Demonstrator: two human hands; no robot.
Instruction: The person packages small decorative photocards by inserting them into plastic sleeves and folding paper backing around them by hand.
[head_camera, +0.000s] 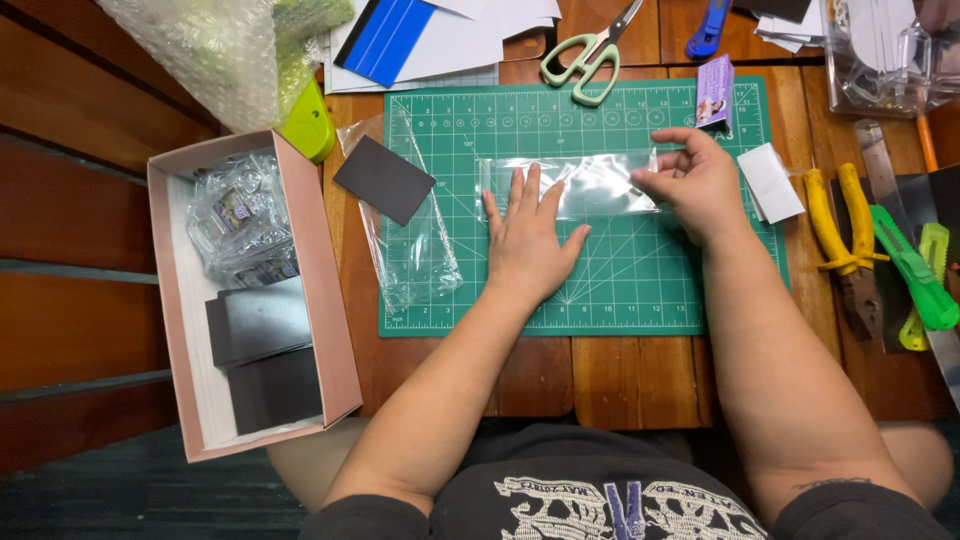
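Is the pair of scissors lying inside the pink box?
No, the scissors lie at the top edge of the green cutting mat, apart from the pink box at the left.

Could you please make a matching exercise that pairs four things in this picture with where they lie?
Things:
1. scissors
2. pliers
3. dark card
4. clear sleeve

Places:
A. under both hands, on the mat
B. right of the mat, on the table
C. at the mat's top edge
D. at the mat's left edge, beside the box

Pairs: 1-C, 2-B, 3-D, 4-A. The left hand lies flat on the sleeve; the right hand pinches its end.
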